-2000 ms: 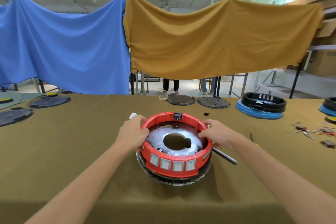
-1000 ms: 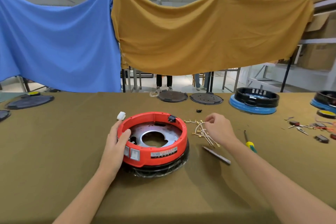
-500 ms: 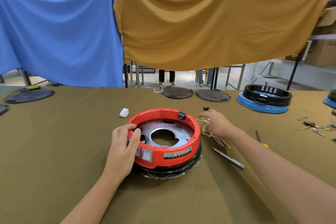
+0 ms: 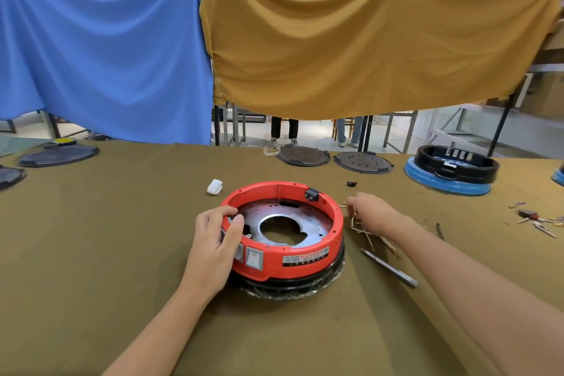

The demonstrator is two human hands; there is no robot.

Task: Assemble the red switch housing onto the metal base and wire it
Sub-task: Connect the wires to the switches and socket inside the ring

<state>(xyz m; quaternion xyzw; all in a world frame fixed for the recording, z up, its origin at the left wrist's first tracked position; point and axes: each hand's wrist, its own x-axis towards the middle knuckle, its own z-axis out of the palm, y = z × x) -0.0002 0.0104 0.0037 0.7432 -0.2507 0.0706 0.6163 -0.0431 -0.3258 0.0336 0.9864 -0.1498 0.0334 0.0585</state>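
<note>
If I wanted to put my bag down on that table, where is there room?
Bare cloth lies left of the red housing, between the left hand and the dark lids at the far left edge, and along the near edge between the forearms. Right of the housing is crowded: wires under the right hand, a pen-like tool, small parts.

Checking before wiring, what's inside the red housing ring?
Inside the red switch housing lies the metal base plate with its centre hole. The left hand covers the near-left part.

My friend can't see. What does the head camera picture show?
A left hand grips the rim of a red switch housing seated on a metal base, while the right hand reaches into loose wires beside it on the table.
</note>
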